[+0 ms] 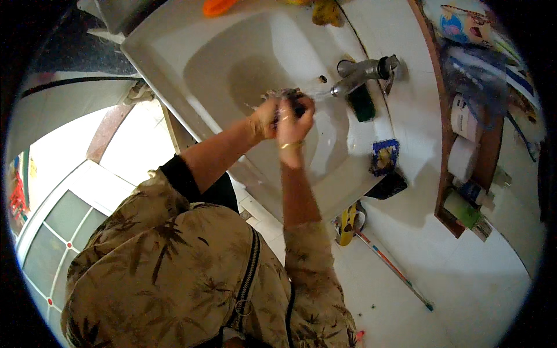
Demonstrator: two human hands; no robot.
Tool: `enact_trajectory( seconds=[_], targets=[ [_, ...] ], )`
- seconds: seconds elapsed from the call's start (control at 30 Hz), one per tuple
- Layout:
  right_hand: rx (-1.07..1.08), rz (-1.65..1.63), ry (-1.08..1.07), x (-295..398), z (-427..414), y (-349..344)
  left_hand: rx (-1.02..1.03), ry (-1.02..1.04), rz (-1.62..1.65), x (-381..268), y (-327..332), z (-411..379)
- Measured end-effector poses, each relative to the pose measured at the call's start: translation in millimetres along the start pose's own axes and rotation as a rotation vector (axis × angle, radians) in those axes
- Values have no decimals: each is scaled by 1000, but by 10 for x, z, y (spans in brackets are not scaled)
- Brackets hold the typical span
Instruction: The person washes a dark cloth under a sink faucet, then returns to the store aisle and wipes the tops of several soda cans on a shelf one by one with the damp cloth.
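Observation:
Over the white washbasin [209, 100], my left hand [263, 116] and my right hand [296, 116] are pressed together around a small dark object [291, 93]. Motion blur and my fingers hide most of it, so I cannot tell what it is. From the spout of the metal tap [359, 76] a thin stream of water [321, 93] runs onto it and my right fingers. A yellow bangle [291, 145] circles my right wrist.
A dark green pad [362, 103], a blue-edged item [385, 157] and a black container [387, 185] line the basin's right rim. Beyond is a brown shelf [444, 174] with jars. An orange object [217, 7] and a yellow cloth-like item [327, 13] lie on the far rim.

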State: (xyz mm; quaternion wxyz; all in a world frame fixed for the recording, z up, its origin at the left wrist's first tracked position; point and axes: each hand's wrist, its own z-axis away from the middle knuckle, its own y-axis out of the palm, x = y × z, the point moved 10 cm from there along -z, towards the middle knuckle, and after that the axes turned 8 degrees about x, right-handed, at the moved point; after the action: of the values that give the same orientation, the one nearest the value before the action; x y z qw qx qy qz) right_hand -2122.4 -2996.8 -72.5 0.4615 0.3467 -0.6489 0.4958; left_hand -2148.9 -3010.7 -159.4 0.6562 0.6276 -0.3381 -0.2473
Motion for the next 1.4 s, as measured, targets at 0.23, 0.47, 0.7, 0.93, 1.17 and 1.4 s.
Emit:
enact_trajectory(
  seconds=[0.23, 0.47, 0.7, 0.93, 1.17, 1.4],
  targets=[
    [108, -21, -31, 410, 142, 7, -238, 159, 114, -90, 560, 130],
    [14, -811, 390, 327, 360, -261, -816, 666, -1599, -332, 1402, 340],
    [105, -1229, 477, 331, 332, -386, -653, 702, -1928, -125, 1952, 170],
    [198, -1343, 601, -27, 414, -405, -370, 631, -2140, 91, 2006, 52],
    [329, -1527, 786, -570, 512, -190, -293, 212, -2055, -23, 1135, 14],
    [252, -841, 686, -980, 214, -265, -629, -141, -1278, -750, -151, 299]
  ],
)
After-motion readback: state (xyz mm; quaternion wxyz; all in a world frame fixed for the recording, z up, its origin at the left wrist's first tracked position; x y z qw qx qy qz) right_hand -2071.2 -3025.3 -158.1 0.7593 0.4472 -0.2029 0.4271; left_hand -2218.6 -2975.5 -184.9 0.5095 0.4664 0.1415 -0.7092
